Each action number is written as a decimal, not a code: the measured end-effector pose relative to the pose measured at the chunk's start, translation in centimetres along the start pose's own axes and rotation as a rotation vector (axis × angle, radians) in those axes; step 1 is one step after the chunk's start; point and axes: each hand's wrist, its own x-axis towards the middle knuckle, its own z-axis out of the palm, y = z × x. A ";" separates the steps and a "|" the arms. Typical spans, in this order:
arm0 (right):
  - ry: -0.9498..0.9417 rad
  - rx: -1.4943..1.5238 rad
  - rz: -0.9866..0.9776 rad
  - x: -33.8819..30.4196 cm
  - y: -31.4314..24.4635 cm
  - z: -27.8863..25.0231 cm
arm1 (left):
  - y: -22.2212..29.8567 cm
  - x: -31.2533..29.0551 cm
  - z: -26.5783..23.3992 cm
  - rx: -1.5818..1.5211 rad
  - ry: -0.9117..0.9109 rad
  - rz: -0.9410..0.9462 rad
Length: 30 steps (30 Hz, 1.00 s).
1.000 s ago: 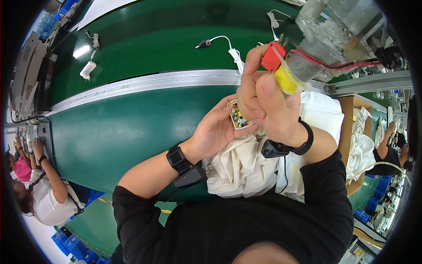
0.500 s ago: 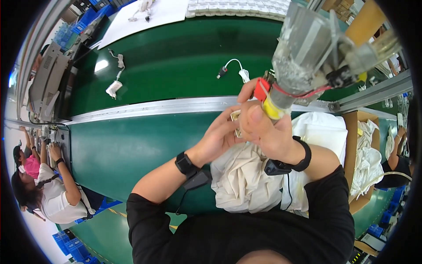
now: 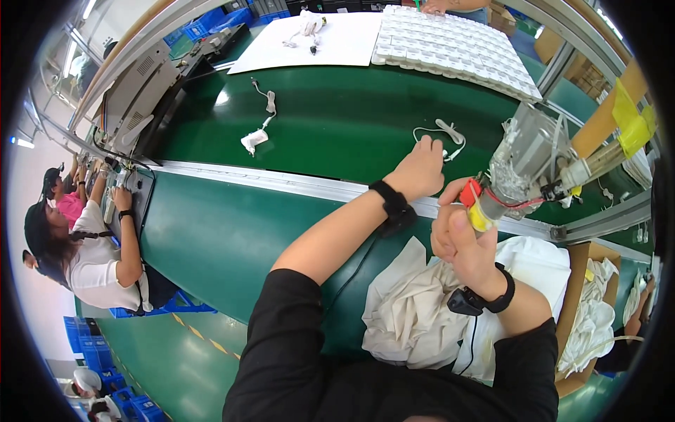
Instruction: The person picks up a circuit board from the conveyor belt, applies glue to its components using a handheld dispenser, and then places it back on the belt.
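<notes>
My right hand (image 3: 467,243) is closed around the lower end of a hanging nozzle (image 3: 496,200), clear and foil-wrapped above. Its forefinger lies by a red piece (image 3: 471,191), and its thumb is beside yellow tape (image 3: 481,216). Whatever lies under the curled fingers is hidden. My left hand (image 3: 420,172) reaches over the dark green belt with fingers curled down on a thin white cable (image 3: 451,130). A small plug end shows just beside the fingers; the fingertips themselves are hidden. Below my right hand lies a heap of cream cloth (image 3: 415,309).
A white plug adapter (image 3: 254,142) with its cable lies farther left on the belt. A metal rail (image 3: 302,184) separates belt and bench. White units (image 3: 450,49) stand in rows at the back. A carton (image 3: 578,281) of cloth stands right. Co-workers sit at the left.
My left hand has left my right hand and moved out across the rail to the cable on the belt. My right hand stays at the nozzle. The whole view has shifted.
</notes>
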 end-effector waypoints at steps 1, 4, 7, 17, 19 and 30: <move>-0.001 0.007 0.008 0.1 0.0 0.0 | -0.2 -0.8 0.1 -0.021 0.058 -0.006; -0.010 -0.027 -0.020 0.3 -0.1 0.5 | -0.6 -2.0 -2.3 -0.003 0.221 0.059; 0.004 -0.060 -0.028 0.2 0.0 0.3 | -2.6 -3.4 -7.9 0.149 0.334 0.100; 0.010 -0.064 -0.026 0.4 0.3 -0.3 | -15.3 -13.8 -20.0 0.827 0.244 -0.484; 0.015 -0.067 -0.030 0.5 0.3 -0.4 | -14.5 -13.0 -19.7 0.805 0.236 -0.659; 0.032 -0.059 -0.024 0.2 0.2 -0.5 | -8.9 -8.1 -17.5 0.386 0.197 -0.693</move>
